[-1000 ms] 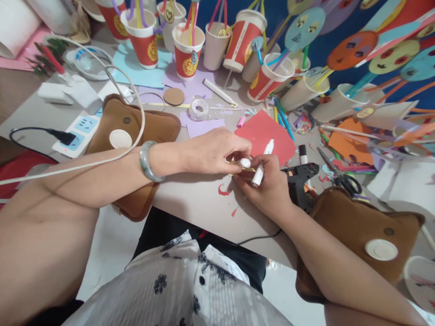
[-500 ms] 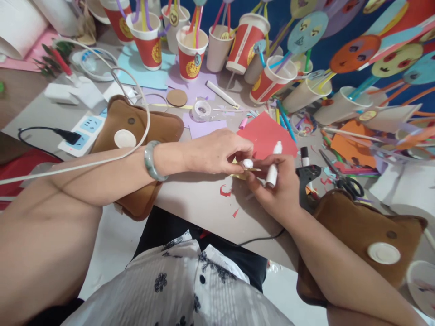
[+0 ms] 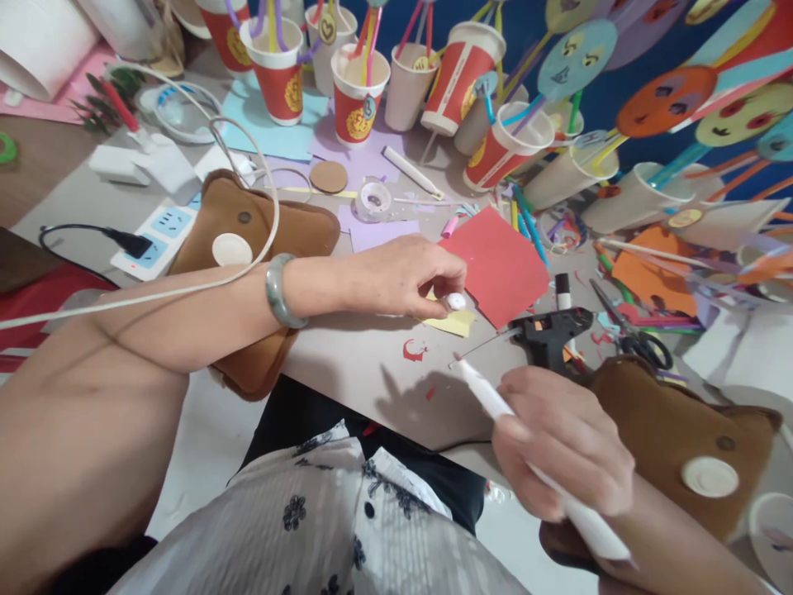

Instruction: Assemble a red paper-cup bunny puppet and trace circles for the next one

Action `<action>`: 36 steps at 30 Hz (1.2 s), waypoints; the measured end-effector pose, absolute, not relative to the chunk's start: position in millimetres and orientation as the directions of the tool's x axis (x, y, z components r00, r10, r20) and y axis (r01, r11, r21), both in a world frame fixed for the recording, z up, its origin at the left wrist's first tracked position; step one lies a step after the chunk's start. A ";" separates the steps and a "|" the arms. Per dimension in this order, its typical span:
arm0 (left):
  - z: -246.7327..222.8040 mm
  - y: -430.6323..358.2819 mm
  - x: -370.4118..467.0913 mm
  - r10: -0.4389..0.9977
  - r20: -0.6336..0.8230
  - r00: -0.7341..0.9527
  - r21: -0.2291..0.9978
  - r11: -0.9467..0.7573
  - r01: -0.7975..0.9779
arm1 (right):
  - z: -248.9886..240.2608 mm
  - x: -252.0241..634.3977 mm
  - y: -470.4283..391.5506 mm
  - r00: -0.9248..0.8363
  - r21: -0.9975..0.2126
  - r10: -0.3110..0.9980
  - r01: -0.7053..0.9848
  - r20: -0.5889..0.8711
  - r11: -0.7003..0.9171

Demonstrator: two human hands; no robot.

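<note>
My left hand (image 3: 402, 277), with a jade-like bangle at the wrist, pinches a small white rounded piece (image 3: 457, 302) that looks like a marker cap. A yellow paper piece (image 3: 455, 321) lies just under those fingertips. In my right hand (image 3: 557, 438), fingers wrapped around it, is a white marker (image 3: 486, 392). Its narrow tip points up and left, above the table. A red sheet (image 3: 505, 264) lies beyond my hands, and red paper scraps (image 3: 414, 350) sit between my hands and the table edge.
A black glue gun (image 3: 551, 330) and scissors (image 3: 638, 339) lie to the right. Brown hot-water bags (image 3: 657, 421) rest at both sides. Decorated paper cups (image 3: 363, 95) stand at the back. A white cable (image 3: 186, 293) crosses over my left arm.
My hands have come apart. The right one has moved right and toward me, with the marker turned tip up-left. My left hand stays nearly in place with the white piece.
</note>
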State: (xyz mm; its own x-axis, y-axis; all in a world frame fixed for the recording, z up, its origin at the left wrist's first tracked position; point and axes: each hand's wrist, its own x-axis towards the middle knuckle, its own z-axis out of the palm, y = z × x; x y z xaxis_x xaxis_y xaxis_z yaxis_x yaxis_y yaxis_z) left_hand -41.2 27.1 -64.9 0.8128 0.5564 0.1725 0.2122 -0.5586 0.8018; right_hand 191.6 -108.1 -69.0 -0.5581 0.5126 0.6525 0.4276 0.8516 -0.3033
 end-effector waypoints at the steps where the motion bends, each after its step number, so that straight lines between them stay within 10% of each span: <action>1: -65.2 27.1 -41.3 0.558 0.176 0.811 0.803 -0.558 0.209 | -69.7 185.5 -105.1 -0.590 -0.208 0.383 0.343 0.711 0.916; 36: -66.5 25.5 -42.0 0.531 0.198 0.824 0.752 -0.621 0.220 | -93.0 167.0 -85.5 -0.752 -0.049 0.504 0.537 0.425 0.842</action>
